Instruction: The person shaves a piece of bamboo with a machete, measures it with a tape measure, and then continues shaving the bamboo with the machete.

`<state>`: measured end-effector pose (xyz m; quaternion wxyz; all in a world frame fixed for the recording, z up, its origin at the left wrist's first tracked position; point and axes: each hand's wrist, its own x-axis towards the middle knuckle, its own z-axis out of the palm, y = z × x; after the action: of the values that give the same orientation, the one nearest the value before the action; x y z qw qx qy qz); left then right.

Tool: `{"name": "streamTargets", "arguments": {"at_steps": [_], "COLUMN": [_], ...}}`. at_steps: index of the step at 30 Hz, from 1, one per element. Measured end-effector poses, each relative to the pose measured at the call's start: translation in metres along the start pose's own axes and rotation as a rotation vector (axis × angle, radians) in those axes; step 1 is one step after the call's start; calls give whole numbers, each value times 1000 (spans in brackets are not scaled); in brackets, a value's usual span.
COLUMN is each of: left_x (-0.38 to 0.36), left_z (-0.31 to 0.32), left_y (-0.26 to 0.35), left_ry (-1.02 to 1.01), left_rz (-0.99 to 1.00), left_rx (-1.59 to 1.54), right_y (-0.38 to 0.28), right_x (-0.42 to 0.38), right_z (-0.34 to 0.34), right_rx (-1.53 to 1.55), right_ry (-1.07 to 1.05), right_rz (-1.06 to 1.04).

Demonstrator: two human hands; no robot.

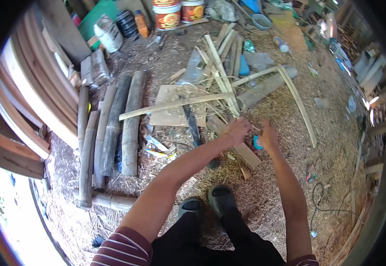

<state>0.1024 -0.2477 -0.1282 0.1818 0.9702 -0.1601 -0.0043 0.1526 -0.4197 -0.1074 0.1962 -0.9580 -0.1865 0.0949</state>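
Two bare hands hang low over the shavings on the ground, close together but apart. The left hand point(239, 132) is over a wooden board point(249, 157), its fingers partly curled at the near end of some pale strips point(221, 76); whether it grips one or only rests there, I cannot tell. The right hand point(269, 137) is loosely bent, a finger pointing away, just beside a small blue thing point(257, 142). I cannot tell if it has hold of that.

The board lies slantwise in front of the feet, perhaps so that it serves as a low rest within easy reach of both hands. Beyond it the pale strips fan away over other pieces, their near ends toward the person, which would make them handy to pick up. One long strip point(170, 106) crosses above a cardboard sheet point(161, 118) and a dark bar point(192, 126), whose near end points toward the shoes point(221, 199), likely to keep it handy.

To the left, thick bamboo lengths point(133, 128) lie roughly side by side, probably to keep them sorted and off the working spot.
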Motion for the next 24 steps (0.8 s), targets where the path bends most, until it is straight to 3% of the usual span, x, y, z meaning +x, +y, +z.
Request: {"name": "streamTargets", "arguments": {"at_steps": [2, 4, 8, 12, 14, 16, 17, 24], "left_x": [-16, -46, -105, -139, -144, -142, -141, -140], "left_z": [-8, -10, -29, -39, -32, -25, -21, -21], "left_y": [-25, -65, -124, -142, -142, -142, -142, -142], "left_ry": [100, 284, 223, 77, -20, -18, -10, 91], "left_rz": [-47, -206, -280, -313, -296, -292, -282, -141], "left_rx": [70, 137, 263, 221, 225, 294, 345, 383], "right_y": [-15, -60, -124, -171, -185, -195, -196, -169], "right_x": [18, 18, 9, -12, -23, -29, -33, -40], "right_z": [18, 21, 55, 84, 95, 98, 94, 114], "right_rx": [-36, -115, -26, -180, -232, -254, -196, -71], "right_ry": [248, 227, 189, 47, 42, -351, -401, -243], "right_rz": [-222, -291, -482, -567, -578, -297, -279, -184]}}
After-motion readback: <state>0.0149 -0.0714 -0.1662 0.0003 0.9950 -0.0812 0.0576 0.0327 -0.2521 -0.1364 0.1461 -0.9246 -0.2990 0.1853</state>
